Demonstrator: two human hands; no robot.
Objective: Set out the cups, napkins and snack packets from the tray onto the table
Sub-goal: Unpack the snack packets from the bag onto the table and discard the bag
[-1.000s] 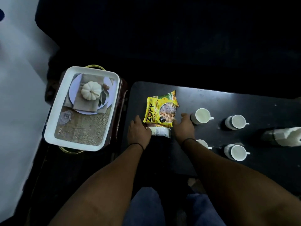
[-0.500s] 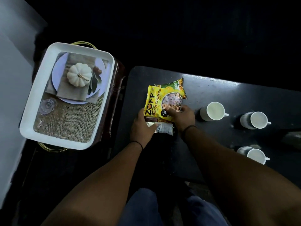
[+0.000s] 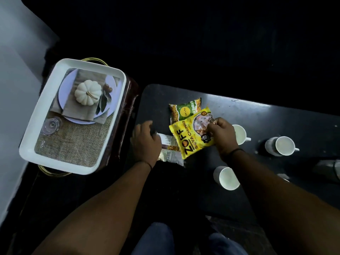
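Black table point(image 3: 257, 115) (dark): snack packets point(image 3: 185, 111), white cups point(image 3: 282, 145).

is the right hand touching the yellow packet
Touching. The head view shows the right hand pinching the yellow packet's right edge, fingers overlapping it.

cups point(image 3: 281, 145) crowd right, table point(image 3: 257, 115) far edge bare
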